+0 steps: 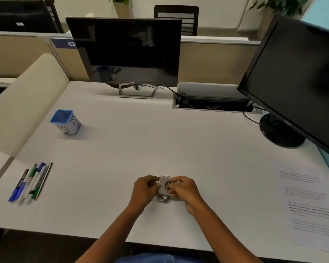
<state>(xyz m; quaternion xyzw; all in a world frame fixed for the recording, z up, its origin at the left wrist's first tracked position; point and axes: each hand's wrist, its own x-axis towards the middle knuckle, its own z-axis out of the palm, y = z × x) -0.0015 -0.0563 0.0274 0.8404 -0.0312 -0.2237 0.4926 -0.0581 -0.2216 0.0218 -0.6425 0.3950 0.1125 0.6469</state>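
A small grey stapler (164, 188) with metal parts sits between both hands, low over the white desk (160, 141) near its front edge. My left hand (144, 190) grips its left side with curled fingers. My right hand (185, 191) pinches its right side, where a thin metal piece sticks out. Whether the stapler touches the desk is hidden by the hands.
Several pens and markers (31, 182) lie at the front left. A blue-rimmed cup marked BIN (66, 121) stands further back left. Printed sheets (311, 204) lie at the right. Two dark monitors (125, 52) (296, 82) and an open cable tray (211, 103) line the back.
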